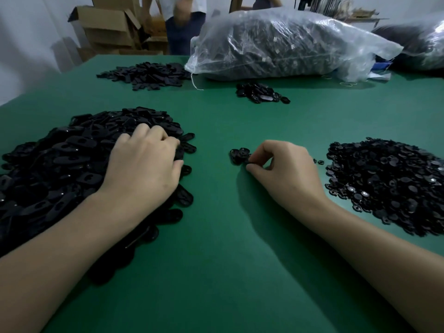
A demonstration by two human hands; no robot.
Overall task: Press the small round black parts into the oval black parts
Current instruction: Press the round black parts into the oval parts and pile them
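A big heap of oval black parts (pixel 60 169) covers the left of the green table (pixel 228 260). My left hand (pixel 146 164) lies on the heap's right edge, fingers curled down into the parts; whether they grip one is hidden. A heap of small round black parts (pixel 389 183) lies at the right. In the middle sits a small cluster of round black parts (pixel 237 155). My right hand (pixel 286 174) pinches one of these between thumb and forefinger at the cluster's right side.
Farther back lie a flat pile of black pieces (pixel 146 75) and a small pile of glossy black parts (pixel 262 93). A large clear bag of black parts (pixel 288 44) spans the far edge. Cardboard boxes (pixel 108 30) and a standing person (pixel 185 25) are behind the table.
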